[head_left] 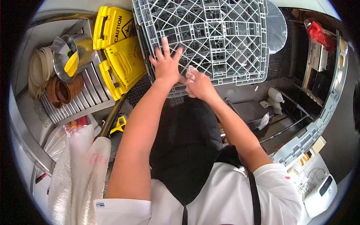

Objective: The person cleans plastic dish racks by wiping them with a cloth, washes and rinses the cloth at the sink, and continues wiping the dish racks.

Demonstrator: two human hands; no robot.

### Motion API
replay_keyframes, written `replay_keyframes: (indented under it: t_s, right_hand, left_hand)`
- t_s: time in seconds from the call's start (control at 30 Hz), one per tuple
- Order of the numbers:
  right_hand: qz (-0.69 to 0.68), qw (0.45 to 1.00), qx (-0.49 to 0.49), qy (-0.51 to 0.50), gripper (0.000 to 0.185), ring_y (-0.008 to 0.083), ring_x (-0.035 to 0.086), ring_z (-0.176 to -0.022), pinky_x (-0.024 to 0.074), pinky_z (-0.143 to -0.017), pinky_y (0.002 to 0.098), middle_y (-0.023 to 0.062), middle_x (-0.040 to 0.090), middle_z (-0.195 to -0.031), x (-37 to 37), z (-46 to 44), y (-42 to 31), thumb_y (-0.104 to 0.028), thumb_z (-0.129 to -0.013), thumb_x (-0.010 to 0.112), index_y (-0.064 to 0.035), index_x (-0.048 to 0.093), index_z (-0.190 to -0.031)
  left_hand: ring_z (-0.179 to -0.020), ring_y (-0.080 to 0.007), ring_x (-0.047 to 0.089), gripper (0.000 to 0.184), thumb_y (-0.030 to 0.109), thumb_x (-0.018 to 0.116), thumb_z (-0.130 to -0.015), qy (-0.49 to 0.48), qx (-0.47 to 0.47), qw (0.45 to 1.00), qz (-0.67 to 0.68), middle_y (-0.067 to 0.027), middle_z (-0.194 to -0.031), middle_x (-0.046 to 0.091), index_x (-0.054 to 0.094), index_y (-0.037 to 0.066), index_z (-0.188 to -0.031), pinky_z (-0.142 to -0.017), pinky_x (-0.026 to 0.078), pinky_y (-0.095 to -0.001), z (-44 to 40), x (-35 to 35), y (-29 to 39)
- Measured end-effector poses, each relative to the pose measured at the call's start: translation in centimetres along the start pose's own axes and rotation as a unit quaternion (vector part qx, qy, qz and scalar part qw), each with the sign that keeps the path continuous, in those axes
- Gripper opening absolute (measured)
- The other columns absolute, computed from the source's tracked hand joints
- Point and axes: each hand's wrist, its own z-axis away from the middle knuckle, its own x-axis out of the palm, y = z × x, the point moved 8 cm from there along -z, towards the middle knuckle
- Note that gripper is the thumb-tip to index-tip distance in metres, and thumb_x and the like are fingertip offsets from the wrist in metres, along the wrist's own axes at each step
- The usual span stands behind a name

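In front of me is a grey plastic lattice crate (240,50), its open grid facing up at me. My left hand (167,66) lies on its near left part with the fingers spread out. Close beside it, my right hand (200,85) is closed around a crumpled white cloth (192,71) at the crate's near edge. Whether it is cloth or paper is hard to tell. The right fingers are partly hidden by the hand itself.
A yellow caution sign (122,60) stands left of the crate. Further left, a slatted metal rack (88,88) holds a metal pot (80,52), brown bowls (64,90) and beige dishes (39,67). A white appliance (321,195) sits at lower right.
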Motion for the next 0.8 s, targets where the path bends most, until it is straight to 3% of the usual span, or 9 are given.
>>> replay_keyframes:
  t_s: [0.13,0.2,0.23,0.3,0.33,0.43,0.6,0.7,0.8]
  right_hand:
    - [-0.025,0.986,-0.039,-0.162,0.023,0.0438,0.069,-0.088,0.0545,-0.077,0.0496,0.0244,0.07,-0.09,2.9,-3.5,1.1,-0.024,-0.091,0.057,-0.0011,0.062,-0.09]
    - [0.029,0.996,-0.038,-0.075,0.025,0.0406,0.07,-0.09,0.0547,-0.077,0.0461,0.0224,0.072,-0.092,0.4,-1.7,0.4,-0.025,-0.09,0.059,-0.001,0.066,-0.093]
    - [-0.067,0.991,0.077,-0.081,0.027,0.0357,0.073,-0.09,0.0558,-0.079,0.0424,0.0214,0.073,-0.095,-0.2,-0.4,1.1,-0.025,-0.09,0.059,-0.001,0.068,-0.098]
    - [-0.095,0.978,0.08,-0.168,0.029,0.034,0.074,-0.088,0.0565,-0.081,0.0411,0.0223,0.073,-0.091,2.2,0.6,1.0,-0.025,-0.09,0.059,-0.0017,0.069,-0.105]
    - [-0.155,0.974,0.096,-0.135,0.03,0.0334,0.074,-0.083,0.0569,-0.079,0.0418,0.021,0.072,-0.084,1.4,1.3,-0.9,-0.024,-0.09,0.057,-0.0028,0.068,-0.108]
    - [-0.137,0.983,0.085,-0.084,0.023,0.0455,0.07,-0.09,0.0554,-0.084,0.0511,0.0251,0.072,-0.092,3.2,0.4,0.8,-0.025,-0.089,0.057,-0.0046,0.064,-0.098]
    - [-0.094,0.993,0.073,0.018,0.043,0.0478,0.068,-0.096,0.0547,-0.089,0.0529,0.0272,0.072,-0.101,0.7,3.6,2.9,-0.023,-0.085,0.063,-0.0104,0.066,-0.126]
    - [-0.085,0.988,0.133,0.001,0.045,0.0483,0.068,-0.094,0.0552,-0.087,0.0548,0.0284,0.071,-0.098,-0.1,4.9,4.9,-0.023,-0.085,0.064,-0.0075,0.064,-0.128]
    - [-0.042,0.995,0.074,0.052,0.041,0.0481,0.07,-0.087,0.0573,-0.081,0.0519,0.0273,0.071,-0.087,0.3,4.4,4.2,-0.022,-0.088,0.061,-0.0044,0.065,-0.124]
  left_hand:
    - [-0.149,-0.0498,0.02,0.112,0.039,0.096,-0.057,0.029,-0.004,0.999,-0.016,-0.0227,-0.17,-0.007,0.039,0.039,-0.154,-0.113,0.027,-0.0708,-0.2,0.2,0.0]
    - [-0.149,-0.05,0.02,0.111,0.037,0.096,-0.058,0.009,-0.002,1.0,-0.007,-0.0224,-0.17,-0.008,0.039,0.039,-0.154,-0.113,0.027,-0.071,-0.2,0.1,0.1]
    - [-0.149,-0.0501,0.02,0.11,0.036,0.096,-0.059,-0.004,-0.005,1.0,-0.001,-0.0223,-0.17,-0.008,0.039,0.039,-0.154,-0.113,0.027,-0.0711,0.0,0.0,0.1]
    - [-0.148,-0.0513,0.02,0.101,0.035,0.09,-0.069,0.004,-0.003,1.0,-0.02,-0.0251,-0.169,-0.009,0.036,0.038,-0.155,-0.113,0.026,-0.0711,-0.1,1.0,-0.2]
    - [-0.148,-0.0525,0.02,0.1,0.035,0.088,-0.072,0.022,0.003,0.999,-0.041,-0.027,-0.169,-0.009,0.034,0.037,-0.156,-0.113,0.025,-0.0714,-0.3,1.9,-0.3]
    - [-0.148,-0.0546,0.018,0.094,0.033,0.083,-0.077,0.0,0.003,0.999,-0.035,-0.0291,-0.168,-0.009,0.032,0.036,-0.156,-0.113,0.024,-0.0716,-0.5,1.0,0.0]
    - [-0.147,-0.0545,0.019,0.116,0.04,0.093,-0.059,-0.012,0.002,0.999,-0.039,-0.0298,-0.167,-0.01,0.03,0.034,-0.158,-0.112,0.028,-0.0697,-0.3,0.5,0.3]
    - [-0.147,-0.0549,0.018,0.128,0.048,0.097,-0.05,-0.022,-0.003,0.999,-0.029,-0.03,-0.167,-0.012,0.03,0.034,-0.157,-0.111,0.029,-0.0694,-0.3,0.0,0.4]
    - [-0.148,-0.0552,0.017,0.135,0.053,0.099,-0.044,-0.024,-0.006,0.999,-0.035,-0.0301,-0.167,-0.013,0.029,0.034,-0.157,-0.111,0.029,-0.0696,-0.1,0.1,0.6]
